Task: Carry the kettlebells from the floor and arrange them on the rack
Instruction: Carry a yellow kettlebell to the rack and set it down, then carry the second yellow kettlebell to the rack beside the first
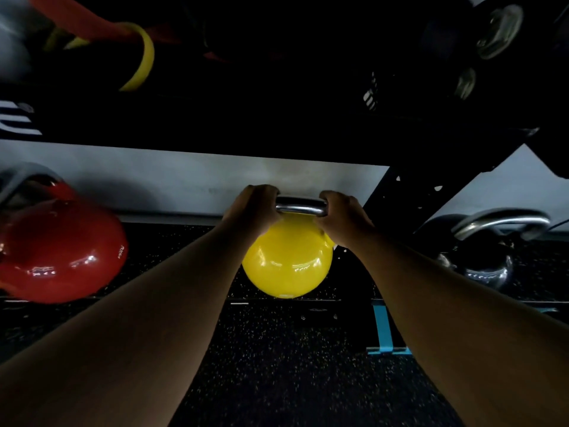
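Observation:
A yellow kettlebell (288, 261) with a chrome handle sits in the middle of the view, at the front edge of the rack's low shelf (172, 238). My left hand (251, 208) grips the left end of its handle. My right hand (341, 218) grips the right end. Whether its base touches the shelf is hidden. A red kettlebell (58, 251) rests on the same shelf at the left. A black kettlebell (483, 257) with a chrome handle stands at the right, past a slanted black rack strut (400, 192).
A dark upper rack shelf (246, 118) hangs just above my hands. Red and yellow bands (141, 53) hang at the top left, and dumbbell ends (498, 32) show at the top right. Speckled black rubber floor (292, 365) lies below, with a blue bracket (383, 328).

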